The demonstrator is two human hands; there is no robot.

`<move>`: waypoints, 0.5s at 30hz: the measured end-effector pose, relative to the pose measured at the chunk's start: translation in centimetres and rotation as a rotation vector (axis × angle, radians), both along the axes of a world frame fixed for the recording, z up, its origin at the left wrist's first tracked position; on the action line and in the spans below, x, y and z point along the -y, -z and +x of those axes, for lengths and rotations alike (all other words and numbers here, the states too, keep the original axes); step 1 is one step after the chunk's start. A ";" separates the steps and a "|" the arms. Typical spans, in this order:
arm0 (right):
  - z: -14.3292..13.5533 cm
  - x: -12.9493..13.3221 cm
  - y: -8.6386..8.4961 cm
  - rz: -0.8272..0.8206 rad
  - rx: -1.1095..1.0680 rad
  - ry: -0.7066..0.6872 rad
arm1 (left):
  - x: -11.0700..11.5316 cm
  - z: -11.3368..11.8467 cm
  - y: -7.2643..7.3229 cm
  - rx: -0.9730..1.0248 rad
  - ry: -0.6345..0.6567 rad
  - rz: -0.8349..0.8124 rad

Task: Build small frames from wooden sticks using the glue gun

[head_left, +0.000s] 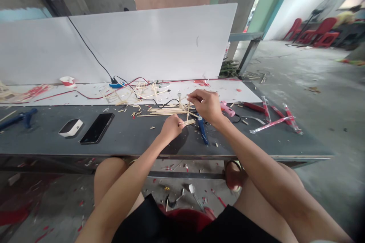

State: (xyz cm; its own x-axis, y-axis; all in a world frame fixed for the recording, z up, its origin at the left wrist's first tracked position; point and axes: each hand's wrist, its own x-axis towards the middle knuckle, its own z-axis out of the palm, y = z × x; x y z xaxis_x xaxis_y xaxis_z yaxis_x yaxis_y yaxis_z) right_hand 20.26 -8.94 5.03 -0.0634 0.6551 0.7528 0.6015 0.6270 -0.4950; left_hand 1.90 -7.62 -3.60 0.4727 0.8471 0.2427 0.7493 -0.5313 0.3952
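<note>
My left hand [172,127] is closed on the near end of a small piece made of thin wooden sticks [189,122], held just above the dark table. To its right, my right hand [208,105] is raised a little higher, thumb and fingertips pinched on the top of a thin wooden stick [188,110] that stands up from that piece. Whether the upright stick is fixed to it I cannot tell. Behind my hands lies a pile of loose wooden sticks [159,111]. A blue-handled tool [203,133] lies below my right hand, and a pink glue gun [228,109] rests just beyond it.
At the left are a black phone [97,128], a small white box [70,127] and another blue tool [27,117]. Stick frames [142,90], a blue power strip [116,85] and cables lie behind. Red plastic-wrapped packs [273,123] sit right. A white panel [148,45] stands behind the table.
</note>
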 end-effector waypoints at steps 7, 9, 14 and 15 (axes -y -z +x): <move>-0.1 0.1 0.0 0.007 0.016 -0.006 | 0.0 0.0 0.0 0.006 0.000 -0.009; -0.2 0.1 0.0 0.014 0.021 -0.017 | 0.0 0.0 -0.1 -0.002 0.008 -0.002; -0.2 0.0 0.0 0.051 0.025 -0.035 | 0.0 0.0 -0.1 0.007 0.016 0.001; -0.2 0.0 0.0 0.056 0.025 -0.037 | 0.1 0.0 -0.1 0.007 0.017 0.002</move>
